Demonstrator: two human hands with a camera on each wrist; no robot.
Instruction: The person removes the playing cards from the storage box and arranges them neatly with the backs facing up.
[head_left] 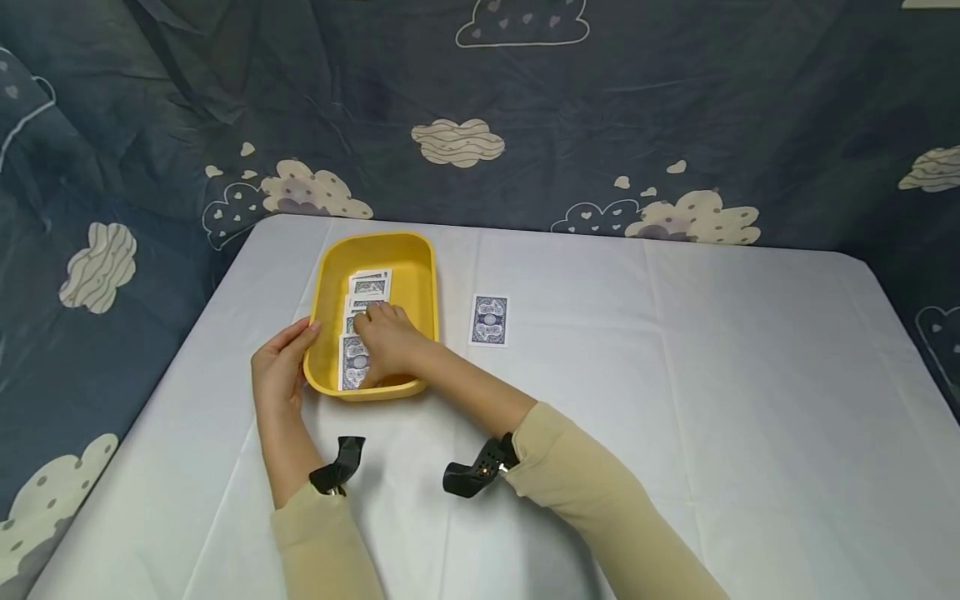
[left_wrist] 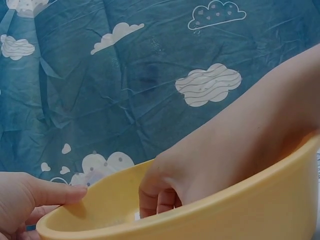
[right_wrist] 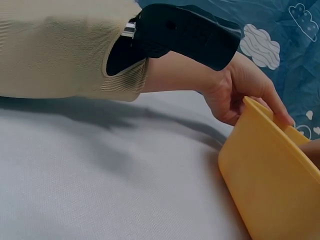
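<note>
With thumb and fingers, my left hand (head_left: 281, 371) grips the left wall of a yellow plastic tub (head_left: 429, 283). In the left wrist view, its thumb (left_wrist: 65, 193) lies over the rim. My right hand (head_left: 392, 343) reaches down inside the tub over blue-backed playing cards (head_left: 351, 367), its fingers bent. A small white patch (left_wrist: 137, 216) shows beside those fingers in the left wrist view. The near rim hides the fingertips, so whether they pinch a card is unclear. Further back in the tub lie several overlapping cards (head_left: 371, 286) in a column.
One playing card (head_left: 490, 321) lies face down on the white tablecloth (head_left: 675, 375), right of the tub. A dark cloud-patterned curtain (head_left: 525, 108) hangs behind the table. Black wrist cameras (head_left: 472, 477) sit at both sleeve cuffs, near the tub's front.
</note>
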